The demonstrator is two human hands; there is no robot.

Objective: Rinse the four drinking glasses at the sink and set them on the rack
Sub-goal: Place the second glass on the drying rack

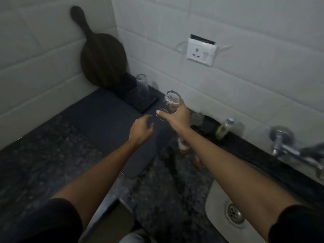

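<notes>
The dark speckled stone surface fills the lower left and middle of the frame, with a dark mat laid across it toward the tiled wall. At the lower right is the pale sink with its drain, and a metal tap juts from the wall at the right edge. A round dark board with a handle leans in the corner at upper left. Just right of its foot, a small dark rack carries one clear glass, which seems to stand mouth down.

The right hand is at the centre of the frame, its fingers wrapped round a second drinking glass, held off the surface and tilted, long axis leaning up and to the left, rim toward the rack. The rack lies up and left of this hand, near but apart from it. The left hand hangs just left of and below the right, its fingers loosely curled and holding nothing; it is about as near the rack as the right hand.

Under the right forearm stand two more glasses with orange residue, partly hidden. A small bottle sits on the ledge left of the tap.

I judge the held glass is about to go beside the one on the rack; it would need turning mouth down and setting clear of its neighbour so they do not knock.
</notes>
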